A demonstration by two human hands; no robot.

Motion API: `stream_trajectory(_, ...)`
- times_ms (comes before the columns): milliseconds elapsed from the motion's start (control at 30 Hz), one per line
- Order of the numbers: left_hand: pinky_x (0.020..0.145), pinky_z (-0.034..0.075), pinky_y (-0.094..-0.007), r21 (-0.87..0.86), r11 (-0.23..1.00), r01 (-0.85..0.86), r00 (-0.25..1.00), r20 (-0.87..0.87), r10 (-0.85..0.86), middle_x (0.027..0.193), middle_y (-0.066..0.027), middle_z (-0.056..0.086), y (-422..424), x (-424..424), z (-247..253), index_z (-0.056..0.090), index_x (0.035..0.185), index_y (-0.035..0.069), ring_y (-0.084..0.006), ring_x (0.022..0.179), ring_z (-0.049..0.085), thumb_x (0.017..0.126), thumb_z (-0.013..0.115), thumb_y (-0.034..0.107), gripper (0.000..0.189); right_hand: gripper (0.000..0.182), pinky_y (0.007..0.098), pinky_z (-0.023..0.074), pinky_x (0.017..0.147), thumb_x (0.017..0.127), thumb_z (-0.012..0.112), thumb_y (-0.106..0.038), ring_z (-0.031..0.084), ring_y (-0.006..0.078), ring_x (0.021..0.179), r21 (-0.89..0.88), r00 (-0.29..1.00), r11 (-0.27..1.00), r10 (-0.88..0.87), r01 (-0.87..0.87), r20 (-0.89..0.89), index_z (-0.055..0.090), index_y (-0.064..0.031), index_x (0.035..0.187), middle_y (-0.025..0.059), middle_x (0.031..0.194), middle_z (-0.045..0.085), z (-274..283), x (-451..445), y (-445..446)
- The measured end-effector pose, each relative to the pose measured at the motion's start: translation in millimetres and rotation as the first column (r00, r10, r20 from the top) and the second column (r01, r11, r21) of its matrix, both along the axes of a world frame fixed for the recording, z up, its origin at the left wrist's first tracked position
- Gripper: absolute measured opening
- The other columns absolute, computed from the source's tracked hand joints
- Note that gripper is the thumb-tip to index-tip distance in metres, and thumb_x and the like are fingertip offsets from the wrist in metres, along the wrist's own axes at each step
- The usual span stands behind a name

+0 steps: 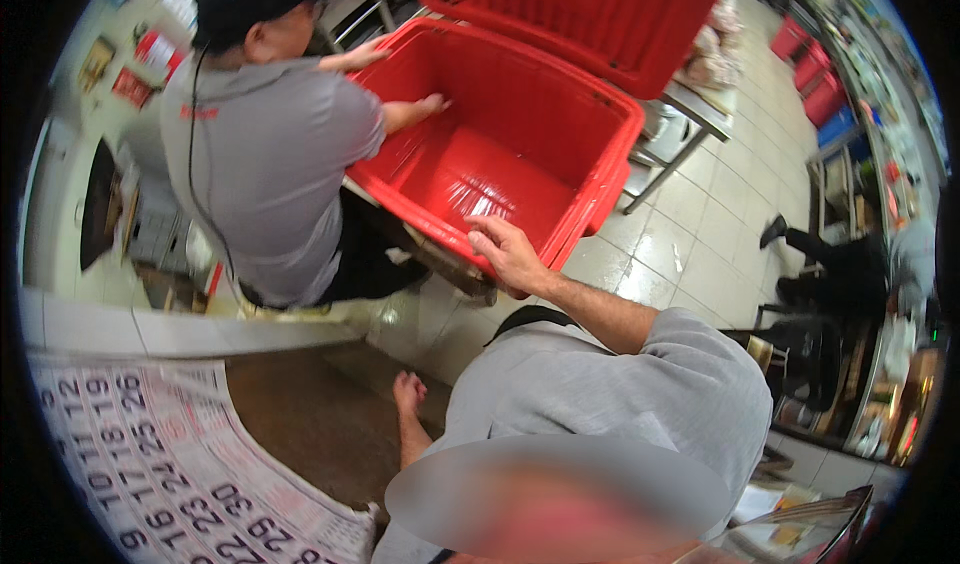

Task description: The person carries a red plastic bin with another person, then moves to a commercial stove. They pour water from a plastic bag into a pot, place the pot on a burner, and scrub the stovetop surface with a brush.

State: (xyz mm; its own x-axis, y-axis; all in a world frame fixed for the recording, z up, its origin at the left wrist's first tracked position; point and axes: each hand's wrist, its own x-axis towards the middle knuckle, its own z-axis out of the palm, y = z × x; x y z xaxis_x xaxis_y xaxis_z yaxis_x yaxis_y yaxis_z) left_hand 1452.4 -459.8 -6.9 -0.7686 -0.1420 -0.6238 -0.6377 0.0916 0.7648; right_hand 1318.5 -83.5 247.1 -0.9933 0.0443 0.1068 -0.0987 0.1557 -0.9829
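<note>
A large red plastic cooler box [517, 114] stands in front of me with its hinged lid [555, 16] raised. Its inside looks bare and wet, with light glinting off the floor of it. Over the near rim is my right hand [510, 253], thumb and fingers apart and holding nothing; whether it touches the rim is unclear. Down at my side, beside a brown surface [315, 406], my left hand [410, 395] has its fingers bent. Nothing shows in it, but it is too small to judge its grip.
At the box's left side stands a co-worker [270, 166], one hand [367, 52] at the rim, the other [431, 105] inside. A metal table [697, 110] bears bagged goods on the right. A wall calendar [180, 474] is at lower left; another person [832, 264] is far right on the tiled floor [697, 219].
</note>
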Motion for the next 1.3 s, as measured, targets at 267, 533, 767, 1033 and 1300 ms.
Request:
stream_trajectory(267, 0.046, 0.042, -0.0322, -0.029, 0.994, -0.104, 0.979, 0.173, 0.107, 0.076, -0.0117, 0.056, 43, 48, -48, 0.049, 0.101, 0.001, -0.0174, 0.053, 0.052, 0.084, 0.051, 0.01, 0.019, 0.031, 0.0272, 0.0453, 0.07, 0.088, 0.059, -0.017, 0.053, 0.0133, 0.078, 0.126, 0.971, 0.964, -0.223, 0.233, -0.085, 0.055, -0.0024, 0.115, 0.0074, 0.09, 0.055, 5, 32, 99)
stream_trajectory(533, 0.068, 0.041, -0.0223, -0.043, 0.829, -0.557, 0.536, -0.781, 0.32, 0.098, -0.0045, 0.059, 214, -111, 197, 0.051, 0.121, -0.001, -0.01, 0.08, 0.051, 0.091, 0.055, 0.018, 0.035, 0.033, 0.0248, 0.0475, 0.072, 0.09, 0.055, -0.012, 0.056, 0.0113, 0.08, -0.125, 0.854, 0.848, -0.519, 0.515, 0.001, 0.051, 0.0005, 0.12, 0.004, 0.095, 0.056, -23, 90, 293)
stream_trajectory(767, 0.075, 0.05, -0.04, -0.913, 0.394, 0.101, 0.871, -0.11, -0.479, 0.086, -0.0245, 0.064, 323, -229, 183, 0.025, 0.136, -0.006, -0.0388, 0.079, 0.062, 0.08, 0.056, 0.027, 0.072, 0.037, 0.025, 0.0459, 0.071, 0.091, 0.055, -0.016, 0.057, 0.0111, 0.078, -0.134, 0.831, 0.82, -0.55, 0.557, 0.088, 0.049, -0.0001, 0.124, 0.0027, 0.094, 0.054, -42, 120, 444)
stream_trajectory(1033, 0.088, 0.045, -0.0462, -0.715, 0.517, 0.47, 0.88, 0.427, -0.209, 0.099, -0.0236, 0.064, 281, -360, 124, 0.038, 0.125, -0.008, -0.0317, 0.097, 0.062, 0.078, 0.055, 0.018, 0.056, 0.042, 0.0256, 0.0465, 0.068, 0.091, 0.055, -0.018, 0.057, 0.012, 0.075, -0.03, 0.7, 0.707, -0.692, 0.706, 0.173, 0.045, 0.0, 0.127, 0.0055, 0.095, 0.056, -72, 159, 571)
stream_trajectory(1300, 0.087, 0.042, -0.0484, -0.549, -0.561, 0.62, 0.308, 0.827, -0.469, 0.102, -0.0152, 0.066, 256, -383, 103, 0.072, 0.085, 0.014, -0.0367, 0.085, 0.064, 0.078, 0.057, 0.015, 0.017, 0.046, 0.0268, 0.0452, 0.062, 0.09, 0.055, -0.021, 0.058, 0.0133, 0.073, 0.187, 0.535, 0.626, -0.759, 0.757, 0.372, 0.042, -0.0041, 0.131, 0.0053, 0.093, 0.055, -143, 195, 682)
